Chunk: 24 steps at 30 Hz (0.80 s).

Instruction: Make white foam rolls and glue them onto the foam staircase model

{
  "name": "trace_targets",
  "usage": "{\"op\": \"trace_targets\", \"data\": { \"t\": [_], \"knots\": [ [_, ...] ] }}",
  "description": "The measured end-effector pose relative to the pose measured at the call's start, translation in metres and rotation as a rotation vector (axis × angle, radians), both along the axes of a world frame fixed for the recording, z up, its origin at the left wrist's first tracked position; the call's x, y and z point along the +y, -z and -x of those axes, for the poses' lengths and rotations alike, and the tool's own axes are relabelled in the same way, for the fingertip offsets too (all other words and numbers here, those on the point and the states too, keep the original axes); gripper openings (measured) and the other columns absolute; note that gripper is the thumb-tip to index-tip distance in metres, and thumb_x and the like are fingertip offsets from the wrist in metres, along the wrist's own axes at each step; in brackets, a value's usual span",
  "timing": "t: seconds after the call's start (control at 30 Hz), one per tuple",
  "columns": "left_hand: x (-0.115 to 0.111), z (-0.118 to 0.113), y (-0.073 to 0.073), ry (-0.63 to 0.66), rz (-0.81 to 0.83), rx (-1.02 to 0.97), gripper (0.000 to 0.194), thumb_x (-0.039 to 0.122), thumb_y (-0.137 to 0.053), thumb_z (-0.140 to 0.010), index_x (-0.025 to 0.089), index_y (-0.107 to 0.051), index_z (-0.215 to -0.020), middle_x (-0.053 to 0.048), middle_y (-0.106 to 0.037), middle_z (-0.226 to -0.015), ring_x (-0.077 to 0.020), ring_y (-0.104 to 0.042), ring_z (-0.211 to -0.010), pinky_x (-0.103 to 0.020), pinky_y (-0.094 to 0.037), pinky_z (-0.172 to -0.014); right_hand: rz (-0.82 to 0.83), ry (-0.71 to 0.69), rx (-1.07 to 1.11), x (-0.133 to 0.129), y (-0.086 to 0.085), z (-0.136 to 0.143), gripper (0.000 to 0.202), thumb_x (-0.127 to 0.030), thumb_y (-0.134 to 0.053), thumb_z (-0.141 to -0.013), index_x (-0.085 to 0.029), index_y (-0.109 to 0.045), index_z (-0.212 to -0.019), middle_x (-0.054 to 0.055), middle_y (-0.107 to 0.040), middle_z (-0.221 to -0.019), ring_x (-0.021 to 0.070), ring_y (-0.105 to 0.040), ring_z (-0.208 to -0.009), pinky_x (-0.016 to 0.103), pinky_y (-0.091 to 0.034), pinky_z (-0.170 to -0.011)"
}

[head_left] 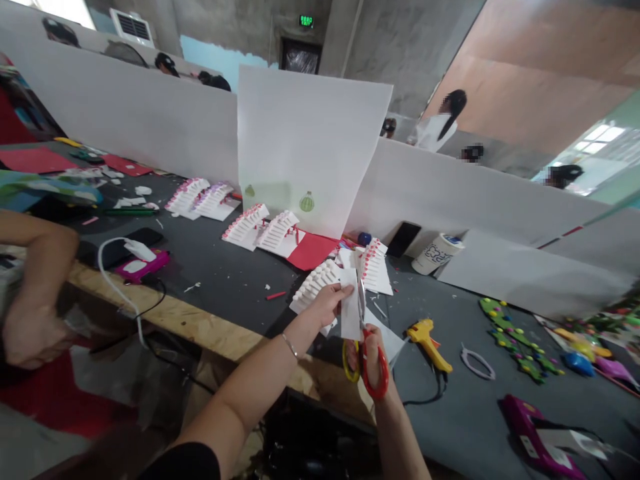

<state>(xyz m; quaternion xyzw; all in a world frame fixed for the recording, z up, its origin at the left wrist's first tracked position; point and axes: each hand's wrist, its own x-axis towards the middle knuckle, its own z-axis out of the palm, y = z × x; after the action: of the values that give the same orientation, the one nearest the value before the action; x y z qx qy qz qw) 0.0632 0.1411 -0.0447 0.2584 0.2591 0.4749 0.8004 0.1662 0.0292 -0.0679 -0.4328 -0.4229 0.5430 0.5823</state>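
My left hand pinches a small piece of white paper by its left edge, holding it above the table's front edge. My right hand grips scissors with red and yellow handles, blades pointing up into the paper. Just behind the paper lie folded white pop-up paper pieces with red tips.
More white pop-up pieces and red paper lie on the dark table. A yellow glue gun, a cup, a phone and green foam shapes sit right. Another person's arm is at left. White dividers stand behind.
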Motion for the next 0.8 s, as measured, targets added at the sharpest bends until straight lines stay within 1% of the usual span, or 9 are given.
{"op": "trace_targets", "data": {
  "t": [0.2,0.3,0.43,0.67,0.8],
  "knots": [
    [0.0006,-0.0010,0.0015,0.007,0.002,-0.001,0.038,0.035,-0.086,-0.057,0.010,-0.067,-0.078,-0.003,-0.068,-0.063,-0.0126,-0.061,-0.052,-0.025,-0.049,-0.058,0.062,0.030,-0.018,-0.0005,0.0038,-0.0039,0.040,-0.063,-0.052,-0.083,-0.028,-0.033,-0.089,-0.011,-0.049,-0.053,0.0065,-0.035,-0.033,0.017,-0.029,-0.032],
    [-0.0004,-0.0008,0.0000,0.010,0.007,0.005,0.036,0.034,-0.086,-0.058,0.010,-0.067,-0.075,-0.004,-0.068,-0.063,-0.0125,-0.060,-0.052,-0.025,-0.049,-0.058,0.071,0.025,-0.024,-0.0002,0.0047,-0.0049,0.041,-0.063,-0.053,-0.082,-0.028,-0.034,-0.091,-0.012,-0.048,-0.052,0.0067,-0.035,-0.032,0.017,-0.028,-0.030],
    [-0.0016,-0.0004,-0.0024,0.008,0.018,0.008,0.035,0.032,-0.087,-0.056,0.010,-0.066,-0.072,-0.003,-0.067,-0.062,-0.0114,-0.058,-0.051,-0.024,-0.047,-0.055,0.079,0.013,-0.009,-0.0006,0.0035,-0.0045,0.042,-0.063,-0.054,-0.081,-0.028,-0.032,-0.090,-0.012,-0.048,-0.054,0.0059,-0.035,-0.031,0.016,-0.028,-0.029],
    [-0.0017,0.0002,-0.0033,0.015,0.030,0.013,0.036,0.032,-0.088,-0.055,0.009,-0.067,-0.074,-0.003,-0.067,-0.061,-0.0104,-0.056,-0.049,-0.023,-0.045,-0.054,0.107,0.053,-0.027,-0.0030,-0.0010,-0.0043,0.040,-0.060,-0.055,-0.082,-0.028,-0.032,-0.090,-0.013,-0.048,-0.052,0.0055,-0.035,-0.033,0.014,-0.029,-0.030],
    [-0.0007,-0.0004,-0.0018,0.016,0.032,0.012,0.039,0.034,-0.089,-0.052,0.009,-0.067,-0.073,-0.002,-0.066,-0.059,-0.0119,-0.059,-0.051,-0.024,-0.046,-0.054,0.106,0.035,-0.023,-0.0022,0.0026,-0.0063,0.040,-0.061,-0.054,-0.082,-0.029,-0.032,-0.091,-0.012,-0.049,-0.052,0.0066,-0.035,-0.033,0.015,-0.030,-0.030]
  ]
}}
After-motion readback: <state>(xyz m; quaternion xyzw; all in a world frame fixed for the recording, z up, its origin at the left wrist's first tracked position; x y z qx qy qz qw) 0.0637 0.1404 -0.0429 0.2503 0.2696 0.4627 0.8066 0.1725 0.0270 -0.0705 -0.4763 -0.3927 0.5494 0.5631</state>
